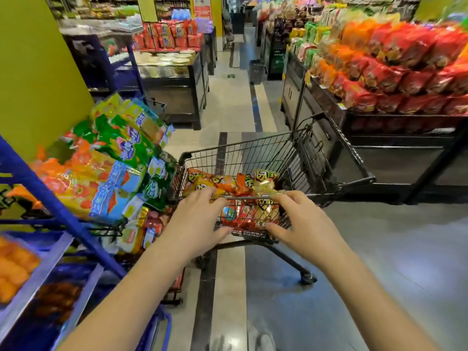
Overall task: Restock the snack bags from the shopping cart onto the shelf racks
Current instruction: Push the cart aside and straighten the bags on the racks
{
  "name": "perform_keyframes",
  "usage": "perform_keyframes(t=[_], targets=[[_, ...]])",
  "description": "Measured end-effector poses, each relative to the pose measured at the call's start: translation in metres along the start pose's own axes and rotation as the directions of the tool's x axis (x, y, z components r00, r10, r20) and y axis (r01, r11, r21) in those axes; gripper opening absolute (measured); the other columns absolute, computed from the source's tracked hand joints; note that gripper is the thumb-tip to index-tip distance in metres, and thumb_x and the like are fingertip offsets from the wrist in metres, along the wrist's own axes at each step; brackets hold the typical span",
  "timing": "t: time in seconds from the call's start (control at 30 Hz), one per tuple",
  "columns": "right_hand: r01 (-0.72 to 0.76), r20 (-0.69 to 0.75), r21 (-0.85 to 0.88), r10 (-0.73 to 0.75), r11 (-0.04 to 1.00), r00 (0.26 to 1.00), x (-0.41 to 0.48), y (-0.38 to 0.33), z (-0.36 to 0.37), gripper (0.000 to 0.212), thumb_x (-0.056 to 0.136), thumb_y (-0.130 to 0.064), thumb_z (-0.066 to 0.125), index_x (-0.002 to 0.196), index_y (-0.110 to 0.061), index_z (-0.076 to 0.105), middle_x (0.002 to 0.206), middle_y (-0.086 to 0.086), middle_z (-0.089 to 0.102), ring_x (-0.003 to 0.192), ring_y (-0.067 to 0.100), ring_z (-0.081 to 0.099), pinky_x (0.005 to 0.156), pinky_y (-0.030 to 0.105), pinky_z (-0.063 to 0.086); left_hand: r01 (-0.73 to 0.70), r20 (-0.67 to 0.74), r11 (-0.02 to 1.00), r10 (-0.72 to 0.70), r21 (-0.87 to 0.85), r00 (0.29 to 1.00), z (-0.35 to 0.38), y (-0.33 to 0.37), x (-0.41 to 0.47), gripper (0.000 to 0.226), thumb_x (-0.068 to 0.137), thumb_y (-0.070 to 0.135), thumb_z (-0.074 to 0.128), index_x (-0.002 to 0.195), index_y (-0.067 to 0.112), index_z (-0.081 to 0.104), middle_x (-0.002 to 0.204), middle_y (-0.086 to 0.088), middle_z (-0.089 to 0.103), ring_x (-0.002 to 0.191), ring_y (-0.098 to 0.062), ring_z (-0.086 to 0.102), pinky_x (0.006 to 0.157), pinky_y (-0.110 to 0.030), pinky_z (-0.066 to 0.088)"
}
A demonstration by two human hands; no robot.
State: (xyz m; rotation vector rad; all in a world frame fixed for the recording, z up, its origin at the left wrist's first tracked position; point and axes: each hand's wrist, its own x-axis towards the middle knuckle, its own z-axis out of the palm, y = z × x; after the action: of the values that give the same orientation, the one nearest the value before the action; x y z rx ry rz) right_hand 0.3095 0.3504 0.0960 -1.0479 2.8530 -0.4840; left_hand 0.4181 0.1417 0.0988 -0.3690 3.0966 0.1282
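Head view: both your forearms reach forward and down to the near end of the shopping cart [253, 158]. Your left hand [200, 219] has its fingers curled over the cart's top bar with the thumb lower against the wire end wall, so it grips the cart. Your right hand [301, 224] holds the same bar in the same way, fingers over the top and thumb pressed to the wire below.

The cart's left side sits tight against the bags overhanging the blue shelf rack [50, 203], with no gap showing there. Its far right corner is just beside the corner of the black display stand [367, 178]. Bare grey floor [379, 262] lies to the right of your right arm, and the aisle runs straight ahead between the displays, with a dark basket [257, 70] standing well down it.

The snack bags [233, 183] lie heaped in the cart's basket between and beyond your hands: glossy, crinkled orange, red and gold packs. The rack's own bags [121, 158] are green, yellow and orange.
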Motion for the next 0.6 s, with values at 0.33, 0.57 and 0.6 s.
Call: perform_keyframes(t=[0.33, 0.57, 0.6], targets=[[-0.014, 0.073, 0.002, 0.014, 1.0, 0.997, 0.159, 0.097, 0.017, 0.065, 0.094, -0.054, 0.065, 0.152, -0.033, 0.043, 0.147, -0.003, 0.047, 0.128, 0.02, 0.055, 0.101, 0.038, 0.052, 0.05, 0.127, 0.999, -0.048, -0.007, 0.991, 0.033, -0.002, 0.175, 0.065, 0.094, 0.062, 0.058, 0.151, 0.037, 0.041, 0.164, 0.0, 0.024, 0.15, -0.027, 0.028, 0.117, -0.046, 0.033], [-0.018, 0.158, 0.034, 0.012, 0.999, 0.987, 0.245, 0.125, 0.043, 0.066, 0.091, -0.055, 0.067, 0.149, -0.035, 0.044, 0.149, -0.005, 0.046, 0.128, 0.019, 0.055, 0.102, 0.039, 0.052, 0.038, 0.247, 0.998, -0.026, -0.047, 0.969, 0.061, -0.01, 0.253, 0.063, 0.096, 0.057, 0.058, 0.152, 0.034, 0.04, 0.161, 0.0, 0.027, 0.149, -0.026, 0.029, 0.115, -0.042, 0.033], [-0.023, 0.166, 0.031, 0.018, 0.999, 0.986, 0.257, 0.128, 0.049, 0.066, 0.091, -0.054, 0.067, 0.149, -0.035, 0.044, 0.149, -0.005, 0.046, 0.128, 0.019, 0.056, 0.102, 0.039, 0.053, 0.035, 0.252, 0.998, -0.021, -0.051, 0.968, 0.064, -0.014, 0.267, 0.062, 0.097, 0.057, 0.057, 0.152, 0.033, 0.04, 0.162, -0.001, 0.027, 0.149, -0.026, 0.029, 0.115, -0.042, 0.034]])
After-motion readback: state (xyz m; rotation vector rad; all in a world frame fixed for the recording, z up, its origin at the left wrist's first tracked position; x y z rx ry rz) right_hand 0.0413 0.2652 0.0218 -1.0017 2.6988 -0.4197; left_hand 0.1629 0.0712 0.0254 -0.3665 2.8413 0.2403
